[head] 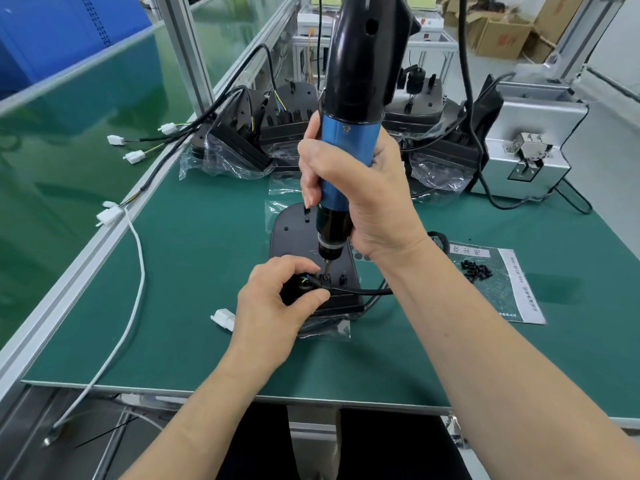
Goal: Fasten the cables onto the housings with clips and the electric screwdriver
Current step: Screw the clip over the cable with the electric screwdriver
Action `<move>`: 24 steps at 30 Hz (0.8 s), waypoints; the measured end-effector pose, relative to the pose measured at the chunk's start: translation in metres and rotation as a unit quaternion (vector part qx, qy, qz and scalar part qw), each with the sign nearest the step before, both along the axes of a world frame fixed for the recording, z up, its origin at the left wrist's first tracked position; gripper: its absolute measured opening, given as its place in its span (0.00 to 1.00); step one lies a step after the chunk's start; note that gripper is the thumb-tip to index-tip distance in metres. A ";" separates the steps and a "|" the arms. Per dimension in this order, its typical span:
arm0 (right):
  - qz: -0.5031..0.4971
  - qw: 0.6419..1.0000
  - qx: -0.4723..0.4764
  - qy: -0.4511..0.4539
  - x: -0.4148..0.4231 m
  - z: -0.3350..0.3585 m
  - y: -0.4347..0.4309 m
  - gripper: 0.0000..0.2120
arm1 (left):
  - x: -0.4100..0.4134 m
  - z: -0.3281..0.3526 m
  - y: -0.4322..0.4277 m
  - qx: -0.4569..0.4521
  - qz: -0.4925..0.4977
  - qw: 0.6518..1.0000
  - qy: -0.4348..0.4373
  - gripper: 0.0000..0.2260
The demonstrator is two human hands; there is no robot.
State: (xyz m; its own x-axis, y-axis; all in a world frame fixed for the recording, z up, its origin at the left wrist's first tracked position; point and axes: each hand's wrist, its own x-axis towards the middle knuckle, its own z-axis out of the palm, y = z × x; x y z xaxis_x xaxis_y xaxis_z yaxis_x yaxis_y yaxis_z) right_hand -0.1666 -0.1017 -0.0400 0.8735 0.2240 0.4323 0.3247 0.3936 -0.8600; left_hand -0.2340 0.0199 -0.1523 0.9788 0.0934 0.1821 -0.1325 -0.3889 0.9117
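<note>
A black housing [294,237] lies flat on the green mat at the centre, on a clear plastic bag. My right hand [363,188] grips the blue and black electric screwdriver [349,133], held upright with its bit pressed onto a small clip [326,277] near the housing's front edge. My left hand [277,303] pinches the black cable [360,291] against the housing just left of the bit. The cable runs off to the right, and its white connector [223,318] lies by my left wrist.
Several more black housings [287,123] in bags with cables stand at the back. A silver screw feeder [526,147] sits at the back right. Loose black clips [477,270] lie on a printed sheet [512,289] to the right. A white cable [138,271] trails over the left rail.
</note>
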 end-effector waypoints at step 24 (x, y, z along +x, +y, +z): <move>-0.132 0.991 0.033 0.004 -0.007 -0.005 -0.006 0.09 | 0.004 0.001 -0.003 0.039 0.008 0.999 -0.006 0.14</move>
